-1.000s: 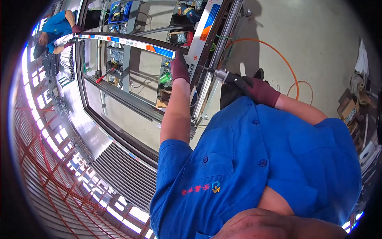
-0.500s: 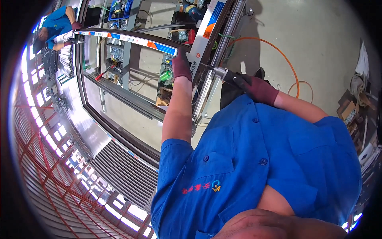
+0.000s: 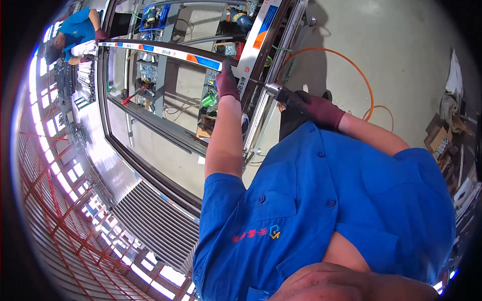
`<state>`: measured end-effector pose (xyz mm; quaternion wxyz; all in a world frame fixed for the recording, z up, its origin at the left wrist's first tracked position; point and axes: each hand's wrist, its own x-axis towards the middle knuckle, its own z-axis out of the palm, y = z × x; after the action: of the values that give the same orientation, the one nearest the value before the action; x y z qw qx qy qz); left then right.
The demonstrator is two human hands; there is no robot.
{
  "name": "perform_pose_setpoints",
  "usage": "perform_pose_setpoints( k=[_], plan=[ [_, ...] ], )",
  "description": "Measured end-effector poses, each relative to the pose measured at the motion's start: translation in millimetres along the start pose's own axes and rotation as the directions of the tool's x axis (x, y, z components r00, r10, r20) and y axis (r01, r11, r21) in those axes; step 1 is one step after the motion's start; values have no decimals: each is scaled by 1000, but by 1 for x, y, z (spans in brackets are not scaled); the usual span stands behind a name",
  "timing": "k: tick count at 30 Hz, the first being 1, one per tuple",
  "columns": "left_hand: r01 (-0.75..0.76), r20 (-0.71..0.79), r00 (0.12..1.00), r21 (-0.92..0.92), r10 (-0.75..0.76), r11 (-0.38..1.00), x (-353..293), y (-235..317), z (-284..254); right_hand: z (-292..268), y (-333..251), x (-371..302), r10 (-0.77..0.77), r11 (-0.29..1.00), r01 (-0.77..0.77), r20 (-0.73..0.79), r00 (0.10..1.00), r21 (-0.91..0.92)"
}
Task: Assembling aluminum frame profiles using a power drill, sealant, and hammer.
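A dark metal frame lies in front of me, its side rail (image 3: pixel 262 40) covered with white, blue and orange film. A crossbar (image 3: pixel 173 51) with similar film meets that rail at a corner. My gloved left hand (image 3: pixel 227 83) is closed around the crossbar's near end, thumb uppermost, right beside the joint. In my gloved right hand (image 3: pixel 324 110) is a power drill (image 3: pixel 284 95), held level with its silver chuck toward the rail. Its thin bit reaches the rail's outer side; whether the tip is inside the metal I cannot make out.
At the crossbar's far end a co-worker in blue (image 3: pixel 80 27) has gloved hands at the frame. Below it, shelves hold hardware and a blue bin (image 3: pixel 153 17). An orange hose (image 3: pixel 359 70) curves over the floor at right. Boxes (image 3: pixel 439 138) stand at the far right.
The view has shifted slightly. My hands keep their grips on the crossbar and drill, and the bit stays at the rail. The co-worker's nearer hand has moved a little.
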<state>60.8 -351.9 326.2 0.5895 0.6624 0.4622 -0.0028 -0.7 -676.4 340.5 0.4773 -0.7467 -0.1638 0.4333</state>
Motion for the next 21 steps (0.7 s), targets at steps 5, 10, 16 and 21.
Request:
perform_pose_setpoints(
  k=[5, 10, 16, 21],
  plan=[
    [-446, -286, 860, -15, 424, 895, 38, -66, -47, -8, 14, -18, -303, 944, 305, 36, 952, -128],
    [-585, -111, 793, -417, 599, 696, -69, -49, -21, -34, -11, -47, 55, 988, -59, 27, 998, 146],
    [-120, 359, 857, -558, 370, 821, -116, -60, -16, -32, 2, -57, 12, 1000, -11, -15, 1000, 21],
    [-122, 348, 886, -460, 305, 880, -128, -56, -9, -38, 2, -64, 34, 999, -35, 11, 999, 27]
  ],
)
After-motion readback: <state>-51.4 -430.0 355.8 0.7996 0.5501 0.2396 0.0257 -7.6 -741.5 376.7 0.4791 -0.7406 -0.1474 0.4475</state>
